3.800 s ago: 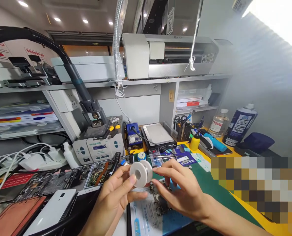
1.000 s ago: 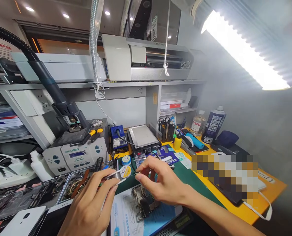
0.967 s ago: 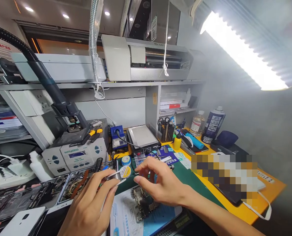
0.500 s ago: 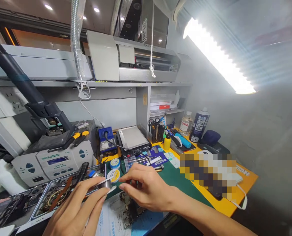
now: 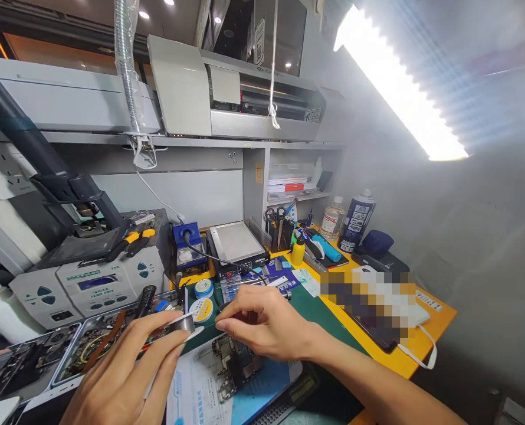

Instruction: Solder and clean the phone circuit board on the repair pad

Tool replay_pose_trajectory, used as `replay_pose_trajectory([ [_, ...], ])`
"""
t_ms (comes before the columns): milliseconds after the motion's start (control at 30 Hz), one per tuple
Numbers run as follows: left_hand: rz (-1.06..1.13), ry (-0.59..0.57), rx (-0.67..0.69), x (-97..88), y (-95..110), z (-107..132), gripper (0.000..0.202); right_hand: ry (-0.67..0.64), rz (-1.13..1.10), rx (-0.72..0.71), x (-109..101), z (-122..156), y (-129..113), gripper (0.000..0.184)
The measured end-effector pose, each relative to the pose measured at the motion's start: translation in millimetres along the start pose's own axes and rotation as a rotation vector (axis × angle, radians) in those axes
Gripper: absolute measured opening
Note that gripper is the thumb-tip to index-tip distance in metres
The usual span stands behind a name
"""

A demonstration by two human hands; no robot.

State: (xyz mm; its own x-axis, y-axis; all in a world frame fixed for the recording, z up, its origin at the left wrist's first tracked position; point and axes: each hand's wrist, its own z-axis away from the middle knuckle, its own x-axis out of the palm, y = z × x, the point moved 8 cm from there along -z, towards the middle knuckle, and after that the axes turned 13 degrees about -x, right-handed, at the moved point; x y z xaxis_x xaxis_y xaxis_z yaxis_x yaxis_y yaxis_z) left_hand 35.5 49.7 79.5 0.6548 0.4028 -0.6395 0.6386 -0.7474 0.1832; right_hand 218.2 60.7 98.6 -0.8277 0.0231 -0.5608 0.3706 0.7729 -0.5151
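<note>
My left hand [image 5: 121,366] pinches a small spool of grey solder wire [image 5: 185,323] with white flanges between thumb and fingers. Just right of the spool, thumb and forefinger of my right hand [image 5: 274,324] are pressed together. Whatever lies between those tips is too fine to make out. Under the hands, a dark phone circuit board [image 5: 236,366] rests on a blue and white printed sheet [image 5: 196,383], partly covered by my right hand. Two round tins, one blue-lidded [image 5: 204,288] and one yellow and white [image 5: 202,309], stand behind the spool.
At left are a grey soldering station [image 5: 98,289] and a tray of loose parts [image 5: 68,369]. Behind stand a blue iron holder [image 5: 189,245] and a flat heating plate [image 5: 238,242]. A yellow bottle [image 5: 297,252] and a spray can [image 5: 357,221] are farther right.
The camera view has shifted a little, so more of the circuit board shows below my right hand. Both hands keep their pinch, and the gap between them looks slightly wider.
</note>
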Motion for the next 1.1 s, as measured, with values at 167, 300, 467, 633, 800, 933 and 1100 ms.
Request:
replay_pose_trajectory([
  [167, 0.004, -0.065, -0.01, -1.0, 7, -3, 0.02, -0.053, -0.046, 0.068, -6, -2, 7, 0.01],
  [300, -0.011, -0.064, -0.027, -4.2, 12, -8, 0.02, -0.082, -0.076, 0.099, -8, -2, 10, 0.01],
  [467, -0.033, -0.064, -0.025, -5.3, 13, -8, 0.018, -0.073, -0.084, 0.158, -14, -1, 15, 0.01],
  [633, -0.045, -0.057, -0.044, -5.9, 12, -9, 0.018, -0.076, -0.132, 0.256, -20, 3, 26, 0.017],
  [800, -0.044, -0.072, -0.012, -3.6, 14, -8, 0.018, -0.098, -0.222, 0.307, -13, 7, 28, 0.019],
  [933, -0.035, -0.078, -0.009, -3.1, 14, -8, 0.017, -0.126, -0.233, 0.292, -3, 6, 22, 0.013],
  [1100, -0.023, -0.096, -0.019, -1.7, 14, -7, 0.018, -0.136, -0.238, 0.317, 0, 8, 25, 0.012],
])
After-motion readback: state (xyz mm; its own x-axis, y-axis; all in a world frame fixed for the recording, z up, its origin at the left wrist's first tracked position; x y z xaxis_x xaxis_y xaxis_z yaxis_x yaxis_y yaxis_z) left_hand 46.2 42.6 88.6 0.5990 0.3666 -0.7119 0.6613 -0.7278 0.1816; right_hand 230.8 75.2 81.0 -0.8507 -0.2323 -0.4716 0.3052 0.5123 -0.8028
